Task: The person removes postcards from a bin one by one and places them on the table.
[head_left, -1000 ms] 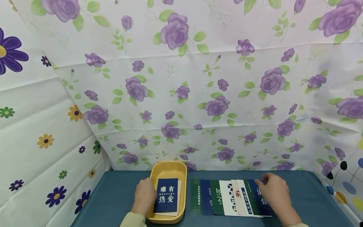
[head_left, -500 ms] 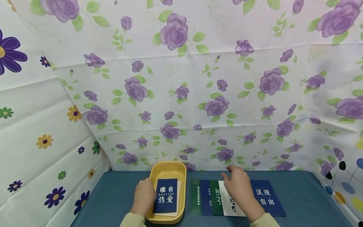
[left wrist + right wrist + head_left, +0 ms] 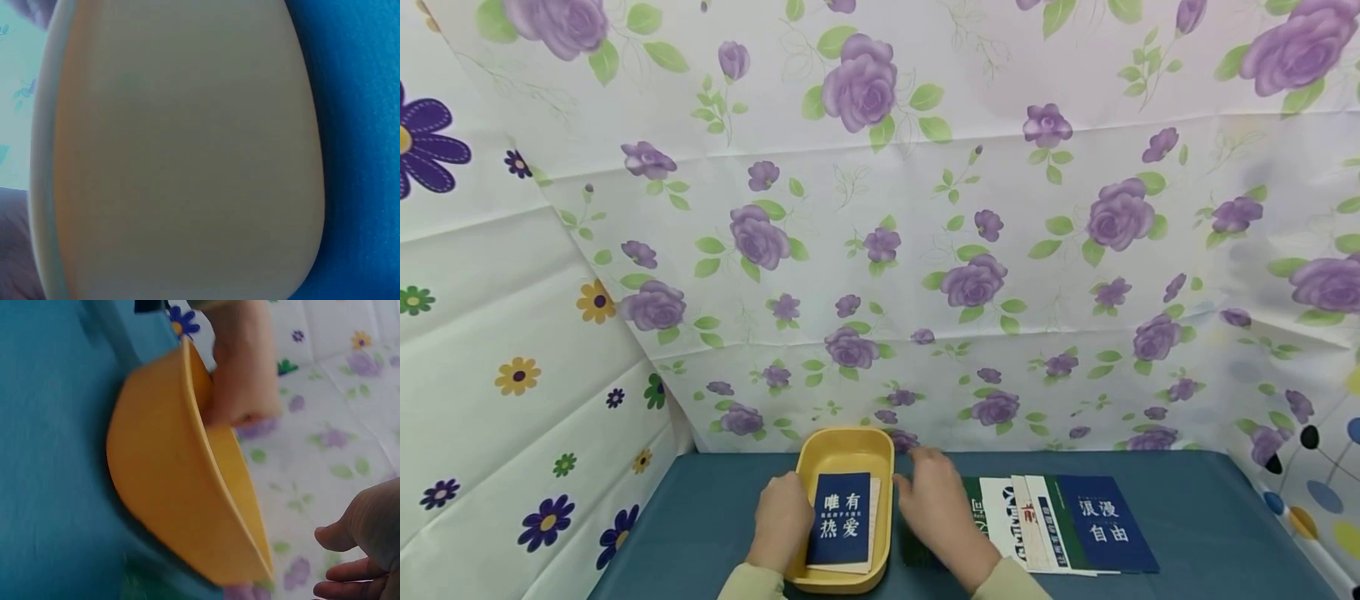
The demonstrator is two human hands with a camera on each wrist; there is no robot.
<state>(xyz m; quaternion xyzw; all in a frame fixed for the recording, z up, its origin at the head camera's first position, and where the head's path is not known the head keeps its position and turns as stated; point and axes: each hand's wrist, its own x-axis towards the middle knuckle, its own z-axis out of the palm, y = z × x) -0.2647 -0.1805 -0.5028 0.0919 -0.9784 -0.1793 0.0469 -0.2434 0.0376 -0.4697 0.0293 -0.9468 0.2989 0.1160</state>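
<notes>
Left hand (image 3: 784, 512): fingers clamped on left rim of yellow tray (image 3: 844, 457). Blue booklet (image 3: 841, 521) in tray's near part, over paler one (image 3: 875, 515). Right hand (image 3: 937, 507) just right of tray, thumb and fingers apart. Overlapping booklets (image 3: 1040, 521) on counter (image 3: 707, 521), beneath it and rightward. Floral sheet (image 3: 910, 200) behind.

Place: a small screened-off booth round your table (image 3: 1217, 533); you can't tell which kind of room or building surrounds it.
Rose sheet (image 3: 917, 225): white, purple roses, green leaves, creased; stands as a wall behind your table.
Daisy sheet (image 3: 467, 258): white, folded lines showing, closes in your left.
Dotted sheet (image 3: 1324, 497): coloured spots, at your right.
</notes>
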